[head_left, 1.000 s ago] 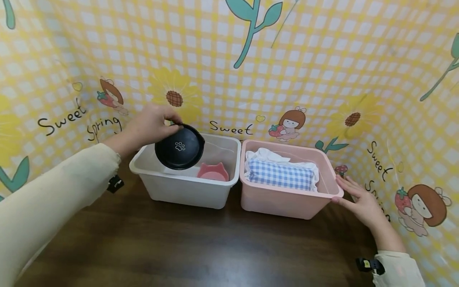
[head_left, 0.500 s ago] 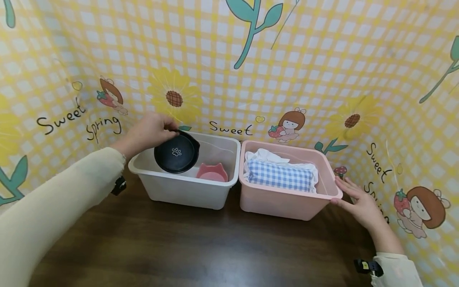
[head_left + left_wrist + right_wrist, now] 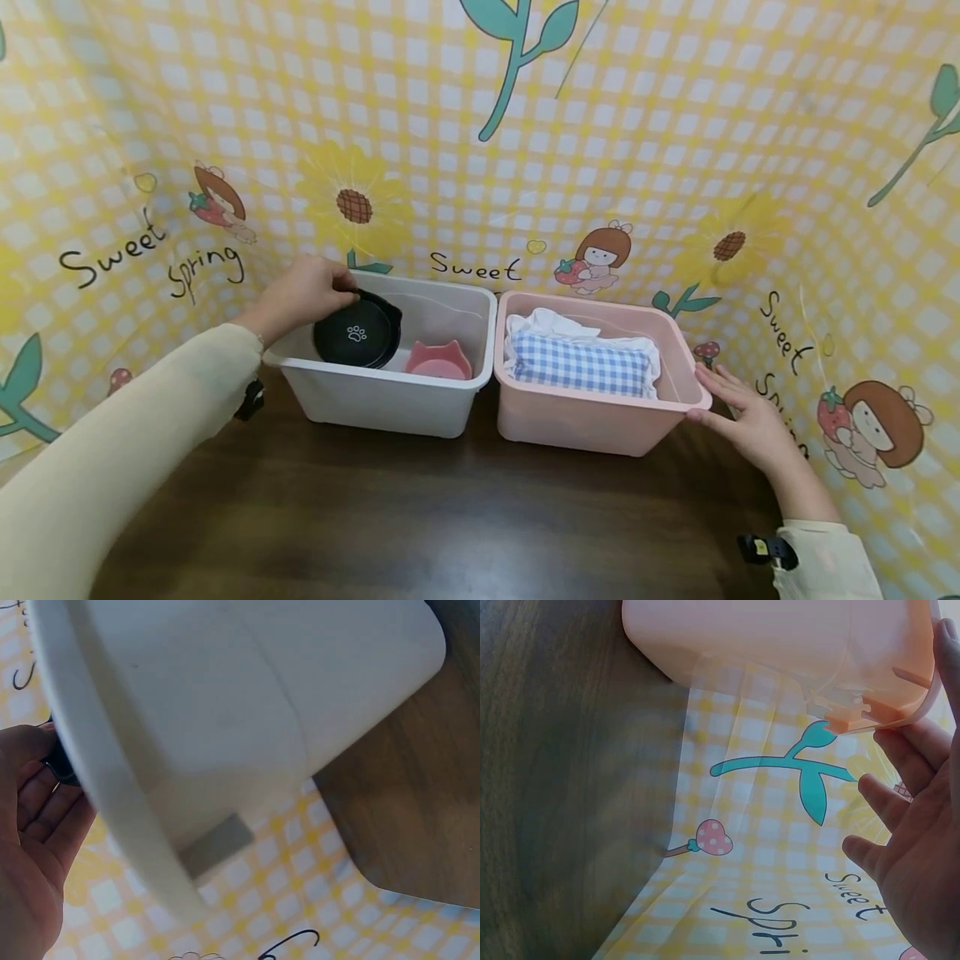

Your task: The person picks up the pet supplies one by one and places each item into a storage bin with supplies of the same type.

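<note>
My left hand [image 3: 310, 287] pinches the top edge of a round black pet bowl [image 3: 352, 336] with a white paw print. The bowl stands tilted inside the left part of the white bin [image 3: 382, 396], its print facing me. To its right in that bin sits a pink cat-eared bowl [image 3: 438, 360]. In the left wrist view the bin wall [image 3: 195, 697] hides most of the black bowl. My right hand [image 3: 750, 419] rests on the right end of the pink bin [image 3: 585, 421], its fingers fairly straight against the rim.
Inside the pink bin lies a folded blue-and-white checked cloth bundle [image 3: 581, 362] with white ruffled edges. Both bins stand side by side on a dark wooden table [image 3: 420, 525]. A yellow checked sheet [image 3: 450, 167] hangs behind and at the sides.
My left hand has lowered the black bowl into the white bin, moving down and slightly left. The right hand stays on the pink bin. The head view has shifted slightly.
</note>
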Demonstrator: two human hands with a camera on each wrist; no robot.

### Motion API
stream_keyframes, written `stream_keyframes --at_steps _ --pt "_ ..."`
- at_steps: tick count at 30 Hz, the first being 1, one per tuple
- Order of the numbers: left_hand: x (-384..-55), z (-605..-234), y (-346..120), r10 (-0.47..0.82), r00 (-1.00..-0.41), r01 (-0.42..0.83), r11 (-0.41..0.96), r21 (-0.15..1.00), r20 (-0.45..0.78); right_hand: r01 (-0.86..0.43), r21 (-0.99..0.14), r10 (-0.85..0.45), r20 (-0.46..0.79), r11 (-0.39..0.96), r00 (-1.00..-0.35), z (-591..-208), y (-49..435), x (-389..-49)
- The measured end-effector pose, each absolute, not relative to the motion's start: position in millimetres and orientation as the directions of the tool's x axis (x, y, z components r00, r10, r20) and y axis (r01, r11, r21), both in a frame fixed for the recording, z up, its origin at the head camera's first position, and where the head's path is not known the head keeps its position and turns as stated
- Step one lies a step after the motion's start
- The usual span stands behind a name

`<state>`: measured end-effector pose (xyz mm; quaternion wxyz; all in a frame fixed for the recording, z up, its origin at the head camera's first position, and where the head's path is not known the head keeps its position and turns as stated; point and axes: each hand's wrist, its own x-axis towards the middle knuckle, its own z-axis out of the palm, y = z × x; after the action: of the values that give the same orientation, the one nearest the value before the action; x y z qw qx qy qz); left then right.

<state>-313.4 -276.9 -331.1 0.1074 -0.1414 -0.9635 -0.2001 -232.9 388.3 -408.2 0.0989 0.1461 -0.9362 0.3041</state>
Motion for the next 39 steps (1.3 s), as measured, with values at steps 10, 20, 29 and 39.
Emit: stream_keyframes --at_steps 10,20,29,39 --pt "-326.9 -347.7 -283.9 0.204 -0.959 0.261 0.903 0.341 0.195 -0.344 -0.529 -0.225 0.277 0.776 -0.934 -407.9 389.8 -233.4" --pt "-346.8 -365.3 -286.4 0.248 -0.959 0.279 0.913 0.297 0.139 -0.352 -0.531 -0.23 0.284 0.771 -0.931 -404.5 389.1 -231.9" --pt "-350.0 -376.1 -283.3 0.297 -0.948 0.316 0.917 0.242 0.113 -0.35 -0.532 -0.231 0.278 0.771 -0.932 -403.5 389.1 -231.1" --pt "-355.2 -387.1 -277.1 0.282 -0.948 0.304 0.94 0.156 0.148 -0.339 -0.537 -0.219 0.276 0.772 -0.936 -406.7 389.2 -232.6"
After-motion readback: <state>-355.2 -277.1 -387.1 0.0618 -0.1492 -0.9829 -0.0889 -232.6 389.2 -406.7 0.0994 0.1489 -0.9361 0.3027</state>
